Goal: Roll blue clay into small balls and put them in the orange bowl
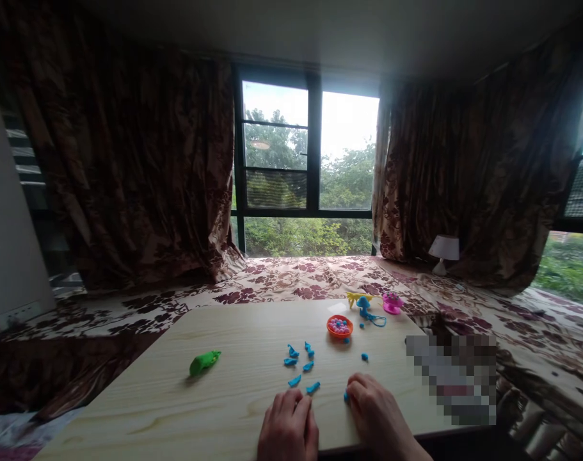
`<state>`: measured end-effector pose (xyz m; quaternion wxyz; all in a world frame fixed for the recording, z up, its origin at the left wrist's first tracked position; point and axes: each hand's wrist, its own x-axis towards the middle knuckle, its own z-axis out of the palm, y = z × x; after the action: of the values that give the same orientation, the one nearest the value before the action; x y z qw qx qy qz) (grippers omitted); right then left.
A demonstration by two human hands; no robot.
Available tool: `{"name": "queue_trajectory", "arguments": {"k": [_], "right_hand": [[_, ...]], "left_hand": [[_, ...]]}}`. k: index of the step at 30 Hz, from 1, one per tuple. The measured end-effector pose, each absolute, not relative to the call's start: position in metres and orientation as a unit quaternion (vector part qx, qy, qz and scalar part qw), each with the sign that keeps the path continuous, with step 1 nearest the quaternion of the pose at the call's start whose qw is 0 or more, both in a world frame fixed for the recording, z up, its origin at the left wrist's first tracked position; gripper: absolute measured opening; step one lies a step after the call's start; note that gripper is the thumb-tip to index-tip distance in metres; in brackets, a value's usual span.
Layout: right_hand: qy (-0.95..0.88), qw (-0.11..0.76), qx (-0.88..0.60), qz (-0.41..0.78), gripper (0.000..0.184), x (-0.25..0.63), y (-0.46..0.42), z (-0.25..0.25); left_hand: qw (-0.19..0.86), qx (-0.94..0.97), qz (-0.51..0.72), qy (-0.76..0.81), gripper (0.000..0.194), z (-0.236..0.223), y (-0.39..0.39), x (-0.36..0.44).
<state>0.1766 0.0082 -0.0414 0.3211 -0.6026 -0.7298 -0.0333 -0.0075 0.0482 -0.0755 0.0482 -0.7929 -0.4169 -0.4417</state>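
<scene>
Near the front of the table (142,390), R hand (372,404) bends narrow at a small blue lump (345,397) (pinched or just touching, can't tell); L hand (287,424) curls, contents hidden. I'd say a careless fwd nudge could scatter the blue scraps (308,366) beyond.

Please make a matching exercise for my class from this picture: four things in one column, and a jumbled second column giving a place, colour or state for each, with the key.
Things
1. bowl
2. lamp
3. right hand
4. green thing

Descriptions
A. lies on the table, to the left of all the blue bits
B. has its fingertips at a small blue bit
C. is orange, with pink and blue balls in it
D. stands off the table, with a pale shade

Right pairs: 1-C, 2-D, 3-B, 4-A.
</scene>
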Motion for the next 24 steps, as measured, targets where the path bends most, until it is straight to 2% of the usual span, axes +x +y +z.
{"name": "queue_trajectory", "arguments": {"k": [6,11,20,24], "right_hand": [[-0.667,0.441,-0.596,0.068,0.017,0.177,0.010,-0.050],[-0.665,0.452,-0.589,0.083,0.004,0.183,0.010,-0.053],[-0.661,0.474,-0.575,0.082,0.018,0.182,0.012,-0.061],[-0.661,0.477,-0.570,0.101,0.019,0.190,0.018,-0.058]], "left_hand": [[0.056,-0.804,-0.421,-0.417,0.017,-0.072,0.045,-0.008],[0.056,-0.815,-0.390,-0.425,0.020,-0.059,0.036,-0.010],[0.098,-0.799,-0.427,-0.412,0.018,-0.073,0.043,-0.007],[0.104,-0.797,-0.439,-0.401,0.018,-0.082,0.051,-0.008]]}}
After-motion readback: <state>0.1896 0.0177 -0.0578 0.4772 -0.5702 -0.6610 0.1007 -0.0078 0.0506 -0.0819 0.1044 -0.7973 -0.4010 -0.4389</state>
